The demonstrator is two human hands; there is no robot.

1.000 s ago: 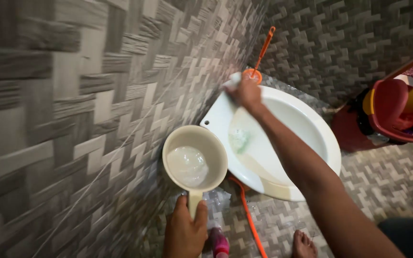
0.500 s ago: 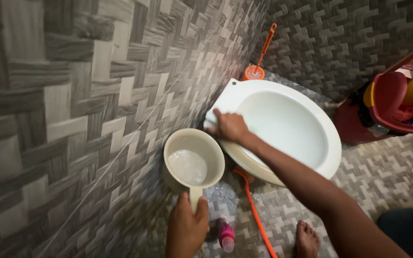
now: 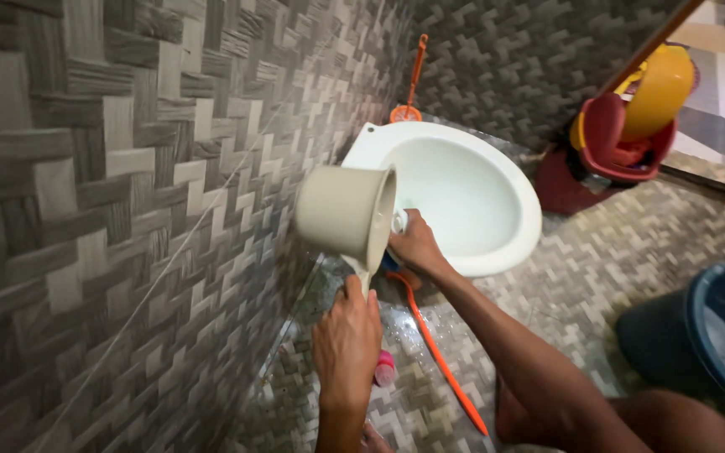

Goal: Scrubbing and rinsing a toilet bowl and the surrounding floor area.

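My left hand [image 3: 346, 335] grips the handle of a beige plastic water dipper [image 3: 346, 214], which is tipped on its side with its mouth facing the white toilet bowl [image 3: 463, 189]. My right hand [image 3: 414, 245] presses on the near rim of the bowl, right beside the dipper's mouth, holding a small white cloth or sponge that is mostly hidden under the fingers. The bowl leans against the grey tiled wall.
An orange toilet brush [image 3: 410, 84] stands behind the bowl. An orange hose [image 3: 438, 356] runs across the tiled floor, beside a pink bottle [image 3: 384, 369]. A red and yellow container [image 3: 623, 126] sits at the back right; a dark blue bucket [image 3: 715, 335] is at the right.
The dipper went from upright with water in it to tipped sideways toward the bowl. My right hand slid from the bowl's far edge to its near rim. The view shifted right, revealing the bucket.
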